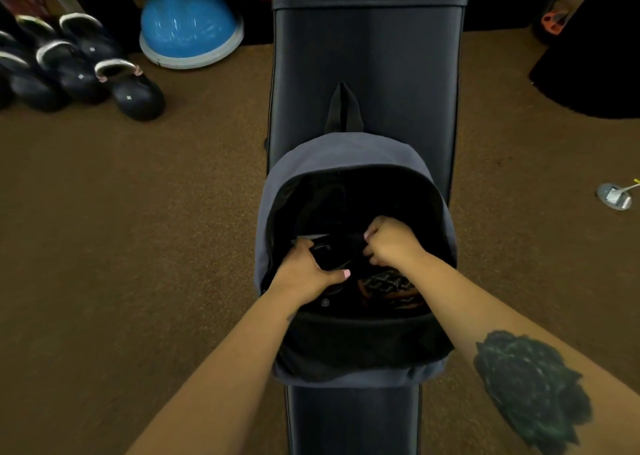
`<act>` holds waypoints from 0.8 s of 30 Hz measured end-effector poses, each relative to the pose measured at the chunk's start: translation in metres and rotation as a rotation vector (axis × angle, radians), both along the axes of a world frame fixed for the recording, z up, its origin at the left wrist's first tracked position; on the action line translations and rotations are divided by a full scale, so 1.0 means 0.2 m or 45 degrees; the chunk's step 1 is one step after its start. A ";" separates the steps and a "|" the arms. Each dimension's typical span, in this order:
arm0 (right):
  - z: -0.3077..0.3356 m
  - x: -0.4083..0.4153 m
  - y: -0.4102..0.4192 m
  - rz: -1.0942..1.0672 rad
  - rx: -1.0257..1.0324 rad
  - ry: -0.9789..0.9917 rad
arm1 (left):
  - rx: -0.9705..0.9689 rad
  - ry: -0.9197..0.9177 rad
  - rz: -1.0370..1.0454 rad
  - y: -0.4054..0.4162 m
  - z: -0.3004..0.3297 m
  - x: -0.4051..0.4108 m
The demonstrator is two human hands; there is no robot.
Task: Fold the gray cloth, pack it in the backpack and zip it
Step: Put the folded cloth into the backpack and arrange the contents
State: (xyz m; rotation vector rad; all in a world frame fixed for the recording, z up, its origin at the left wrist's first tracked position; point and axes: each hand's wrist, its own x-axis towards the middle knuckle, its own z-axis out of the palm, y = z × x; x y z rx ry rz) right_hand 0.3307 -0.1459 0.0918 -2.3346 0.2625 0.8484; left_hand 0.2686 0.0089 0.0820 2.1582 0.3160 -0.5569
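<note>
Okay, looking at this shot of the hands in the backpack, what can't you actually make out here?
Head view only:
- Gray cloth: not identifiable; the backpack interior is too dark.
- What the left hand and right hand grip: dark, shadowed shapes.
- Zipper pull: not visible.
- Patterned item: partly hidden by the right forearm.

We get a dim, warm-toned frame, low contrast overall. The backpack [349,156] interior is near black, so we can't resolve what's inside. Soft glare streaks sit on the blue dome [188,21] top left and a faint sheen runs down the bench [367,59] pad, so light seems to come from above. Shadows are soft, no hard edges. We see wide-angle bending at the edges: forearms stretch, the carpet [138,212] curves. The kettlebells [86,70] and the top corners are smeared and soft; the centre is sharper but noisy.
</note>
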 end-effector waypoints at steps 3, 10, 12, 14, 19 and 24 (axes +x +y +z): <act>0.02 -0.05 -0.07 0.408 -0.345 -0.148 | -0.026 0.039 -0.024 0.02 0.01 0.01; -0.10 -0.15 -0.14 0.820 -0.642 -0.206 | -0.019 0.103 0.002 0.00 -0.03 0.01; -0.13 -0.15 -0.14 0.837 -0.646 -0.213 | -0.016 0.109 -0.027 -0.02 -0.03 0.02; -0.15 -0.14 -0.15 0.793 -0.646 -0.190 | -0.011 0.124 -0.051 -0.02 -0.04 0.03; -0.15 -0.13 -0.19 0.681 -0.535 -0.067 | 0.015 0.095 -0.043 -0.02 -0.03 0.02; -0.12 -0.07 -0.20 0.323 -0.331 0.197 | 0.060 0.112 -0.118 -0.02 -0.01 0.05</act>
